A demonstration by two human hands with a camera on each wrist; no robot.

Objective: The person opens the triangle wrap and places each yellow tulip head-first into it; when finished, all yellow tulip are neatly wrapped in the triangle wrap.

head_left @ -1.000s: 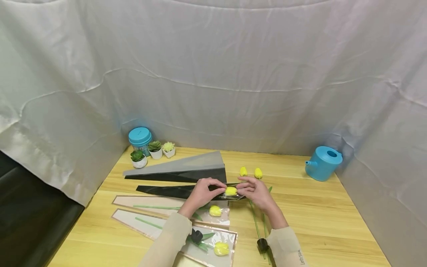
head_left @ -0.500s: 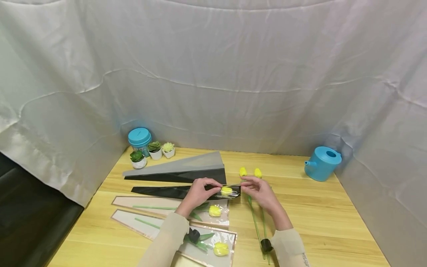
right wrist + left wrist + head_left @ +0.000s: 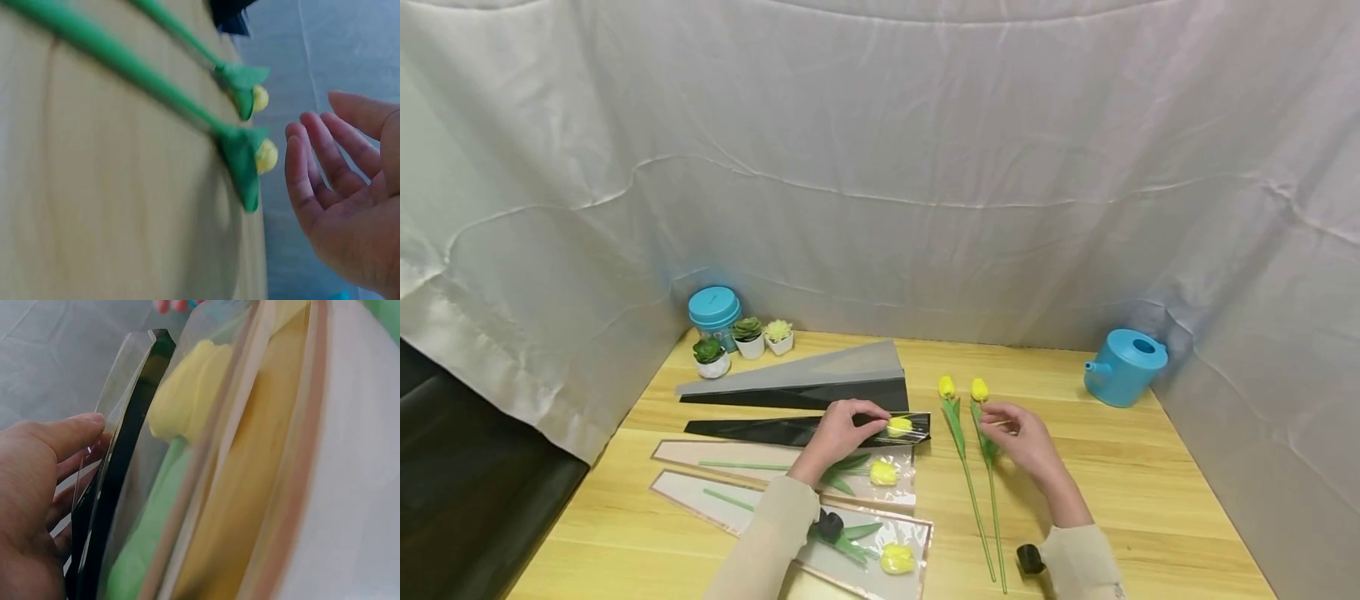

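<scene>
In the head view a narrow black flower sleeve (image 3: 752, 430) with a clear front lies mid-table, a yellow tulip (image 3: 898, 427) inside. My left hand (image 3: 840, 433) pinches the clear film at its wide end; the left wrist view shows the thumb on the sleeve (image 3: 119, 481) and the other fingers behind it. My right hand (image 3: 1018, 437) is raised with nothing in it, near the right one of two loose tulips (image 3: 980, 390). The other loose tulip (image 3: 947, 387) lies to its left. In the right wrist view the hand's fingers (image 3: 300, 169) are relaxed and slightly bent.
Two pale sleeves (image 3: 820, 527) with copper-coloured borders lie in front, each holding a yellow tulip (image 3: 883, 473). Behind are grey-and-black sleeves (image 3: 820, 367). Small potted succulents (image 3: 748, 333) and a blue-lidded container (image 3: 715, 307) stand back left, a blue watering can (image 3: 1126, 367) back right.
My right hand has let go of the black sleeve's wide end and moved right, over the loose tulips. The left hand and the sleeve have shifted slightly left.
</scene>
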